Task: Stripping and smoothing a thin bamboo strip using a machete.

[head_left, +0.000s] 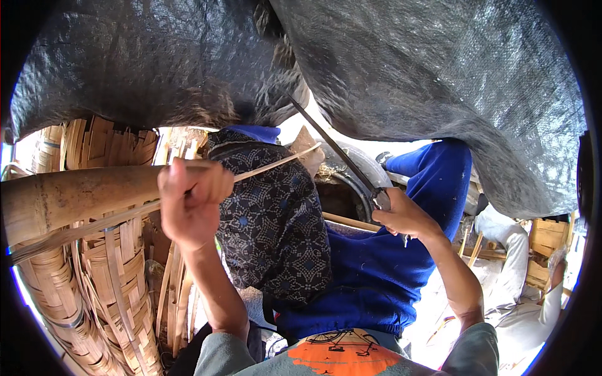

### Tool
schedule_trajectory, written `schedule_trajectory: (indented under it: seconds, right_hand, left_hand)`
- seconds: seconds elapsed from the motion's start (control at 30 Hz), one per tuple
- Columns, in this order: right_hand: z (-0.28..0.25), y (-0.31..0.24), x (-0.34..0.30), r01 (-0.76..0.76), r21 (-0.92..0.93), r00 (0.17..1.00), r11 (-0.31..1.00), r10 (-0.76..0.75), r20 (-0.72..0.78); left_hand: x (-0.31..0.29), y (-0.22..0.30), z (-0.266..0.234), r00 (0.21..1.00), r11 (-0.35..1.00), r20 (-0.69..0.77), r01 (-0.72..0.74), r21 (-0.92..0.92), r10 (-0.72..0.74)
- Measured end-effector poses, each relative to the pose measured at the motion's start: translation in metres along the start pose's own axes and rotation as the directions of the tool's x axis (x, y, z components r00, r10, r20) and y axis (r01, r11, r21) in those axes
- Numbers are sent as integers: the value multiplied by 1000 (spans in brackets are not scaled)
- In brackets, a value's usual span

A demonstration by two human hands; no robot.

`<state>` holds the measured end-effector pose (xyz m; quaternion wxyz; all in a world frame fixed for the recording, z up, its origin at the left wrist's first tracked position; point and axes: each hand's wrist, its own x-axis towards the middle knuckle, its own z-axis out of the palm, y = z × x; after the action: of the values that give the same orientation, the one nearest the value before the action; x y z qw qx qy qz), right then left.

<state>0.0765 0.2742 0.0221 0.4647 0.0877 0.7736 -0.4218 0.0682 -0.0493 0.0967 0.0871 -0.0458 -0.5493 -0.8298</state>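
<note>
plainly, the right hand (403, 216) is clamped on the handle end of a long knife (335, 147), and the blade runs up and to the left from that grip, its tip at the far end, near the edge of a black sheet (451, 81). the knife is dark, narrow and straight, tapering toward the tip.

the left hand (193, 203) is blurred, its fingers curled in around a thin strip (273, 168). to the right of that grip the strip slants gently upward, pale and slim, its end short of the blade; to the left a browner, broader length (81, 235) slopes down and away in much the same line, though the hand hides whether the two are one piece.

just above that length, a thick tan pole (94, 194) reaches from the left to behind the left hand. below the pole stand woven baskets (116, 282); right of the left grip, patterned cloth (269, 225) lies by blue trousers (370, 269).
</note>
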Motion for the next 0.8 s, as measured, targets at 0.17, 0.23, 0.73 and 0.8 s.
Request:
schedule_trajectory:
  seconds: [0.17, 0.23, 0.73, 0.8]
  right_hand:
    - [9, 4, -1, 10, -35, 1000, 999, -10, 5]
    - [12, -1, -3, 16, -38, 1000, 999, -16, 11]
    - [25, 2, 16, 56, -28, 990, 998, -52, 130]
    - [25, 0, 17, 74, -23, 986, 997, -70, 150]
  left_hand:
    - [4, 41, -2, 974, 990, 179, -138, -37, 142]
    - [4, 48, 1, 971, 983, 160, -170, -63, 178]
    - [8, 22, -13, 983, 987, -184, -32, -159, 2]
    - [2, 29, -11, 996, 987, -86, -10, -159, -4]
